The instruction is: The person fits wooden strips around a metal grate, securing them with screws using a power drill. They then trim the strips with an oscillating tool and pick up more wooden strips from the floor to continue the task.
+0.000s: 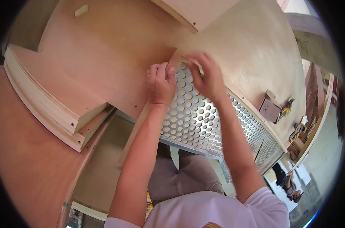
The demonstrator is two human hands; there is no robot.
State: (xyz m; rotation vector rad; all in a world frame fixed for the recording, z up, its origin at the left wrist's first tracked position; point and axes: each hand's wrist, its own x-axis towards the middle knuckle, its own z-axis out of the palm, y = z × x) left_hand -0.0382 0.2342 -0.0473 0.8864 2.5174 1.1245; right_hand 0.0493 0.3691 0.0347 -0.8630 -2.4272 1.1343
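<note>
My left hand (161,84) is closed around a narrow wooden strip (175,58) that runs along the left edge of a perforated metal sheet (195,127). Round holes cover the sheet, which reaches toward my body. Just right of the strip's far end, my right hand (208,78) is raised over the sheet's corner, slightly blurred. Its fingers are bent and apart, and I see nothing between them. A second wooden strip (252,108) borders the sheet's right side.
Stacked curved wooden pieces (47,89) lie left. A wooden panel (197,11) stands at the far side, near a small block (81,10). Right are a dark-faced block (270,108), a yellow-black power tool (286,108) and another tool (298,127). A person (290,186) is lower right.
</note>
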